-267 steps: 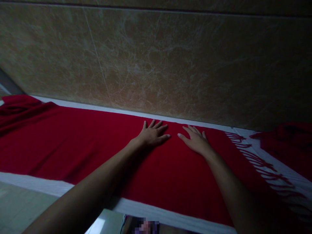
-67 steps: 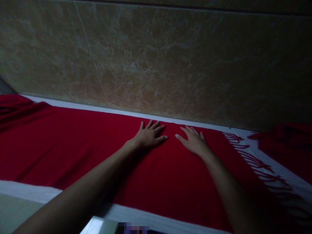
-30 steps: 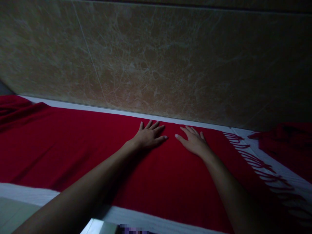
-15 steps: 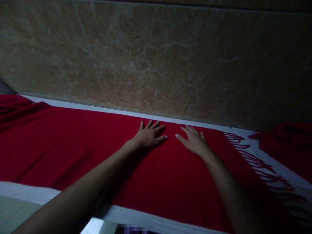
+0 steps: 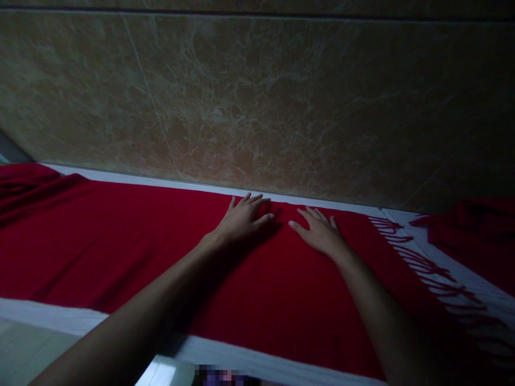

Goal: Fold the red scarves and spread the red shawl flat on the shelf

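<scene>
A long red scarf (image 5: 257, 284) with a fringe (image 5: 426, 262) at its right end lies spread across a white cloth (image 5: 225, 348). My left hand (image 5: 243, 217) hovers just over the scarf near its far edge, fingers spread, with a shadow beneath it. Close by on the right, my right hand (image 5: 317, 229) rests flat on the scarf, fingers apart and thumb toward the left hand. Toward the left end the scarf is bunched into folds, and a few soft creases run across its left half.
Behind the cloth rises a brown marbled tile wall (image 5: 241, 102). More red fabric (image 5: 475, 236) lies heaped at the right. A white, box-like object (image 5: 167, 371) shows at the bottom edge, beside a pixelated patch. Pale floor (image 5: 32, 348) appears at the lower left.
My left hand has lifted slightly off the scarf, its shadow now wider below it. My right hand stays in place. The view has tilted a little.
</scene>
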{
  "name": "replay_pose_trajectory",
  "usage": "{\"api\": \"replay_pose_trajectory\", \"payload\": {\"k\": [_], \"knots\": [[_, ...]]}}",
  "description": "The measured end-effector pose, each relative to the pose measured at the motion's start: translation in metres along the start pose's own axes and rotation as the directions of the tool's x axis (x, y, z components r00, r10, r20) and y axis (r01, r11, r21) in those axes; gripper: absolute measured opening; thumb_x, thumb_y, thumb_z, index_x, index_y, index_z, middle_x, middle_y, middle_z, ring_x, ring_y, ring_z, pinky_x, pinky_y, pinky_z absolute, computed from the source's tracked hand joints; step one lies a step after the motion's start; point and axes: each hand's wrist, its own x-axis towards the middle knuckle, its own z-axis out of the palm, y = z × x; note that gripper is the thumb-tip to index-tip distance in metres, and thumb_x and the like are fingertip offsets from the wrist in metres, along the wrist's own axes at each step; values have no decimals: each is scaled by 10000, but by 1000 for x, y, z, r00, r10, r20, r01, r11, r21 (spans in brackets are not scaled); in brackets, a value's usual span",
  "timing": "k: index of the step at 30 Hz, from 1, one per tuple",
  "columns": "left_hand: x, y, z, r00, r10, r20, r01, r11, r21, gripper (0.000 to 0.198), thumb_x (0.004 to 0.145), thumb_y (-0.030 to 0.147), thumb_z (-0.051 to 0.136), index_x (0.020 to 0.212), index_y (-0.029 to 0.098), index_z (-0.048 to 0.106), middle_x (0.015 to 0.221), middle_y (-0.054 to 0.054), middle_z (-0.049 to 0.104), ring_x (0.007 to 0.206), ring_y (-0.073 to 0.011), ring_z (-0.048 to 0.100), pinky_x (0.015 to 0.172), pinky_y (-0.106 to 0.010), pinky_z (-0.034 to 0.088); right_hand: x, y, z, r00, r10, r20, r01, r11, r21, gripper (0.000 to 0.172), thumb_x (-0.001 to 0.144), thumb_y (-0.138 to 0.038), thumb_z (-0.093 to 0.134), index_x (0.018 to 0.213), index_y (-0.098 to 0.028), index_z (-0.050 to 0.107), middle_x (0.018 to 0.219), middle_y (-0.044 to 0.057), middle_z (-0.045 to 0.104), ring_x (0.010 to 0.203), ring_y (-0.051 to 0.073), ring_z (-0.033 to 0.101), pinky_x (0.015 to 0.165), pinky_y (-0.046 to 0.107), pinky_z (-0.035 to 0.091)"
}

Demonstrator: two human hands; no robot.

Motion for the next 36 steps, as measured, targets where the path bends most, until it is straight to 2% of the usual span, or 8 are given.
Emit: {"api": "replay_pose_trajectory", "payload": {"k": [6, 14, 19, 36], "knots": [[-1, -3, 7, 999, -19, 30, 18, 999, 36, 649, 983, 606, 446, 1525, 249, 461, 1657, -102, 356, 1552, -353, 257, 1247, -663, 148, 0, -1, -1, 1000, 0, 14, 0, 1000, 2, 633, 1030, -561, 449, 1569, -230, 416, 1676, 84, 296, 1553, 288, 229, 1242, 640, 143], [0, -7, 15, 999, 26, 47, -28, 999, 36, 594, 973, 637, 451, 1459, 304, 532, 1625, -93, 417, 1529, -340, 306, 1219, -698, 170, 1, 1, 2, 1000, -4, -6, 4, 1000, 8, 630, 1024, -572, 457, 1560, -242, 434, 1672, 87, 305, 1549, 296, 239, 1238, 643, 153], [1, -9, 17, 998, 20, 54, -22, 999, 42, 635, 971, 660, 432, 1480, 288, 514, 1644, -94, 384, 1538, -365, 281, 1218, -709, 146, 1, 1, 2, 1000, -5, -3, 5, 1000, 4, 627, 1024, -573, 447, 1562, -251, 429, 1671, 80, 309, 1549, 293, 242, 1237, 644, 162], [1, -9, 18, 998, 10, 63, -12, 999, 43, 620, 972, 664, 425, 1481, 321, 505, 1653, -70, 372, 1552, -349, 257, 1234, -691, 124, 1, 1, 2, 1000, -11, -8, 11, 1000, 8, 623, 1027, -570, 444, 1557, -243, 436, 1670, 86, 312, 1548, 298, 243, 1237, 652, 146]]}}
